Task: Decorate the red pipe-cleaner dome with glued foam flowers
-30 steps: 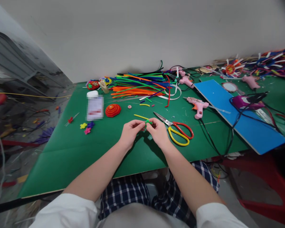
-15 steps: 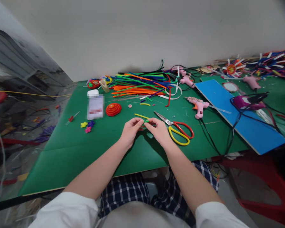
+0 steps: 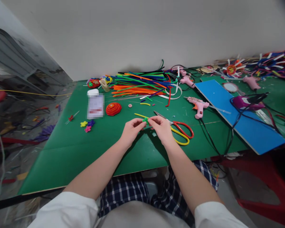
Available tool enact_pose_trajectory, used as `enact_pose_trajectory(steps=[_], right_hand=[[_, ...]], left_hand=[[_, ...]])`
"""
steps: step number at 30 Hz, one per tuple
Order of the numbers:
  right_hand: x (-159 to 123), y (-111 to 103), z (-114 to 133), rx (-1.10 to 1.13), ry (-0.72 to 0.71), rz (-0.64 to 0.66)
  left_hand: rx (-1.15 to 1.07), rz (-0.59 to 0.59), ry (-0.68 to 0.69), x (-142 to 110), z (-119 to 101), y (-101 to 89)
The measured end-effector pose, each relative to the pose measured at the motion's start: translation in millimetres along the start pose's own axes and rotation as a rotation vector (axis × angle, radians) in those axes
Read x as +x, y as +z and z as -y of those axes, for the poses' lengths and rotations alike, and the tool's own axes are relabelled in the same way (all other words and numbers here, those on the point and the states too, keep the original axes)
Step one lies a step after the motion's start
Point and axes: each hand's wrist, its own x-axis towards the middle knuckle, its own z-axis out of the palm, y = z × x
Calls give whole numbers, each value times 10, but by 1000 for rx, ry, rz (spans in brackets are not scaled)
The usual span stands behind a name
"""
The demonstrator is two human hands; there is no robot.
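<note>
Over the green bench (image 3: 85, 158), your left hand (image 3: 130, 131) and right hand (image 3: 163, 128) each pinch 1 green piece (image 3: 145, 120) in their grip, fine fingerwork seemingly calling for light pressure.

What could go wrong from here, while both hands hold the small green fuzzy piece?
The small green fuzzy piece might slip, since only fingertips of the left hand and right hand hold it.

The right hand could bump the metal scissors with red and yellow handles, which lie close beside it.

The black cord of the pink glue gun runs to the table's near edge, so an arm may snag it.
</note>
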Motion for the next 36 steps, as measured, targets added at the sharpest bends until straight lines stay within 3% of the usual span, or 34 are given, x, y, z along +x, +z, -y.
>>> enact_pose_trajectory(steps=[7,20,36], right_hand=[[-15,-22,48,-150,-120,13],[-19,5,12,-432,-235,57],[-39,29,8,-496,-261,56]], left_hand=[[255,-5,113,6,54,-21],[340,34,153,14,67,-23],[160,14,62,-22,71,20]])
